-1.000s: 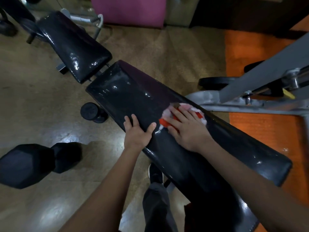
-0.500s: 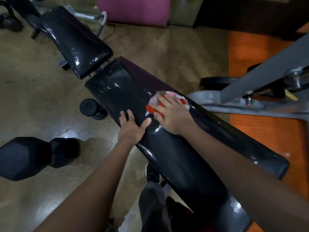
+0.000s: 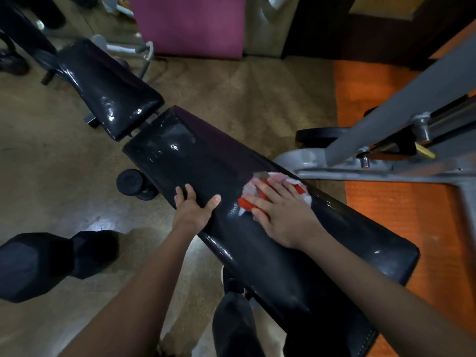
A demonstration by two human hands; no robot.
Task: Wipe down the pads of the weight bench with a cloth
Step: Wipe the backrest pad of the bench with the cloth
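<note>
Black vinyl covers the long pad (image 3: 257, 228), which runs diagonally under both arms; the left hand (image 3: 192, 210) rests on its near edge with fingers straight and thumb spread, holding nothing, while the right hand (image 3: 280, 215) presses flat, fingers extended, on a red-and-white cloth (image 3: 257, 186) lying on the pad's far side. Beyond sits a shorter glossy seat pad (image 3: 108, 91), with dumbbells (image 3: 46, 264) on the tan floor (image 3: 257, 99) at left. At right a grey frame (image 3: 386, 140) stands over an orange mat (image 3: 401, 217), and a purple mat (image 3: 190, 24) leans against the back wall.
</note>
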